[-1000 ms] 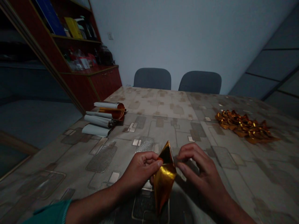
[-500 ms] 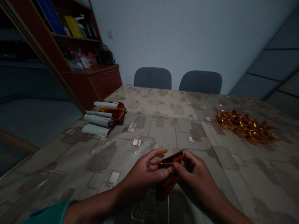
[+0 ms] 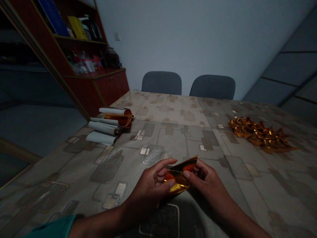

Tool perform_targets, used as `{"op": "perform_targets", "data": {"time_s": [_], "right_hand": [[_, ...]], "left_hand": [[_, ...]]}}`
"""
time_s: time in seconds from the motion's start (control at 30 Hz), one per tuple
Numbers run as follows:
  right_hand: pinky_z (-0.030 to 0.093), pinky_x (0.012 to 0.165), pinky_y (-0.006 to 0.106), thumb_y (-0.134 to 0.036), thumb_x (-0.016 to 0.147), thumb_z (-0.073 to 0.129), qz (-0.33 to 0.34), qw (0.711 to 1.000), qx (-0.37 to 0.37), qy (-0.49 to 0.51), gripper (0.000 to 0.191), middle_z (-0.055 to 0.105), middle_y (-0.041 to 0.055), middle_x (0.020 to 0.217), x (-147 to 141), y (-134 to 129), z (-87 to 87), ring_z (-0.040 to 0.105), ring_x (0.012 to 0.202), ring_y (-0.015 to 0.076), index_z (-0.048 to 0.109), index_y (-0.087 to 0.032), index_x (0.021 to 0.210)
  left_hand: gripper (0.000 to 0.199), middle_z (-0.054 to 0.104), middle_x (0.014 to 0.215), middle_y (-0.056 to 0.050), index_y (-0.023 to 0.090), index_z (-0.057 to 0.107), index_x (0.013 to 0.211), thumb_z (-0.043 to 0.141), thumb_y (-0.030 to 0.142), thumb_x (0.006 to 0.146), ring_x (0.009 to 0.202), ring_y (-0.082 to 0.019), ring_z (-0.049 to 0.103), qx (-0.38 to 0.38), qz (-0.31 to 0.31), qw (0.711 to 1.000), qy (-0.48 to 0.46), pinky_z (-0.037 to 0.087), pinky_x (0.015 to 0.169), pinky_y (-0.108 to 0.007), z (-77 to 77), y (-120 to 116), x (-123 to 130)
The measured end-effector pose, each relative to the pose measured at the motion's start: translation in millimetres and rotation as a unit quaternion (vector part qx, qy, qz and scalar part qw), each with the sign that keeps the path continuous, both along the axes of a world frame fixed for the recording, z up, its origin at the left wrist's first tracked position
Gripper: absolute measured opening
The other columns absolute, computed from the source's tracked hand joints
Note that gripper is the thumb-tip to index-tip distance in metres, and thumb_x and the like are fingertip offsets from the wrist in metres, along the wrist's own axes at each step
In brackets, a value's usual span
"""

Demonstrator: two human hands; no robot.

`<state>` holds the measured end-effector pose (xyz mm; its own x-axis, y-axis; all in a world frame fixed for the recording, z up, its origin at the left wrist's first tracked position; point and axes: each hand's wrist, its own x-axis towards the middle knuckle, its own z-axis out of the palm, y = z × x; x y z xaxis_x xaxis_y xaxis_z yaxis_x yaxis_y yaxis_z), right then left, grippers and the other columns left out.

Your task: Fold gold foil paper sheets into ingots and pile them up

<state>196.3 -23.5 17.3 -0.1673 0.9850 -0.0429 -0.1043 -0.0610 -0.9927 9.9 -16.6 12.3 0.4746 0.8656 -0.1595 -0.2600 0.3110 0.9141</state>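
Note:
A sheet of shiny gold foil paper [image 3: 180, 186], partly folded, is held between my two hands above the near part of the table. My left hand [image 3: 156, 180] grips its left side, thumb on the front face and index finger stretched over the top. On the right edge, my right hand [image 3: 201, 175] pinches the foil between thumb and curled fingers. A pointed flap of the foil rises between the hands. Toward the right of the table lies a pile of folded gold foil pieces [image 3: 260, 134]. Curled sheets with pale backs and gold faces [image 3: 104, 137] lie at the left.
The table [image 3: 173, 110] has a patterned cloth. Behind its far edge stand two grey chairs [image 3: 161, 82], one beside the other. A red-brown cabinet [image 3: 109, 87] with shelves of assorted items is at the back left.
The foil between my hands has tilted and opened out, showing more of its bright gold face, and its pointed flap sits higher. Both hands stay in nearly the same place.

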Motion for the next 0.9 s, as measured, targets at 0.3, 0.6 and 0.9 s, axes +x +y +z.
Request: {"op": "perform_targets", "data": {"time_s": [0.3,0.6,0.9], "right_hand": [[0.051,0.072,0.030,-0.036,0.084,0.072,-0.014,1.000,-0.005,0.001,0.019,0.071,0.0035,0.087,2.9,-1.9,-2.8,0.067,0.081,0.0184,0.067,-0.021,0.095],[0.052,0.071,0.030,-0.034,0.084,0.072,-0.029,0.999,0.015,0.012,0.015,0.073,0.0040,0.086,0.3,-3.9,0.5,0.068,0.078,0.0184,0.068,-0.021,0.091],[0.044,0.067,0.032,-0.025,0.082,0.065,-0.025,0.977,0.132,-0.163,0.006,0.064,0.0006,0.074,6.0,-6.3,17.6,0.060,0.072,0.0186,0.064,-0.022,0.078]], "left_hand": [[0.057,0.072,0.113,-0.010,0.019,0.054,0.128,0.078,0.024,0.076,0.099,-0.023,0.071,0.015,-0.015,1.000,0.008,0.052,0.087,-0.033,4.1,-0.5,-1.6],[0.061,0.074,0.102,-0.008,0.018,0.054,0.126,0.076,0.016,0.069,0.094,-0.021,0.070,0.004,0.001,1.000,0.014,0.050,0.078,-0.029,3.9,2.9,0.6],[0.005,0.063,0.069,0.000,0.016,0.062,0.073,0.065,0.020,0.075,0.065,-0.014,0.056,0.177,0.053,0.956,0.228,0.041,0.061,-0.025,19.7,9.4,-5.6]]}}
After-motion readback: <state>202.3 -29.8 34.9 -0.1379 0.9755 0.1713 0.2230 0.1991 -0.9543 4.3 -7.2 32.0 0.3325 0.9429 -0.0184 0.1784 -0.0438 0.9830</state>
